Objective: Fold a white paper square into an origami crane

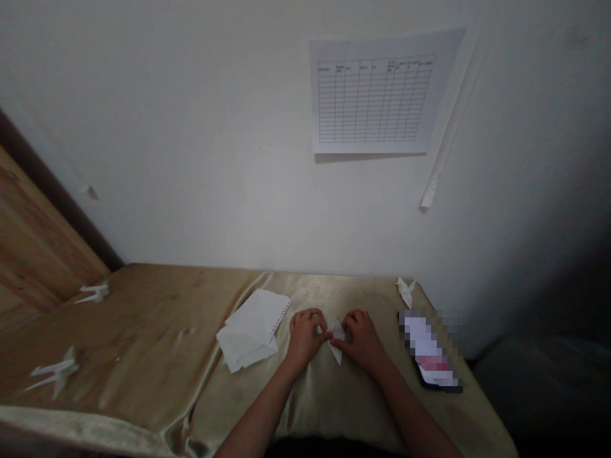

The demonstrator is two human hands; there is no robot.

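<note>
Between my two hands is a small piece of folded white paper (338, 332), pointed at its top and bottom, close to the cloth. My left hand (305, 331) pinches its left side with thumb and forefinger, the other fingers curled. On the right side, my right hand (361, 337) grips it with the thumb in front and the fingers bent behind. Both thumbs come close together at the paper's middle. Left of my hands lies a loose stack of white paper sheets (258, 318), one with a perforated edge.
A gold satin cloth (153, 331) covers the table. Folded paper cranes lie at the far left (98, 292), near left (60, 372) and back right (407, 292). A phone (429, 356), its screen blurred, lies at right. A printed chart (377, 95) hangs on the wall.
</note>
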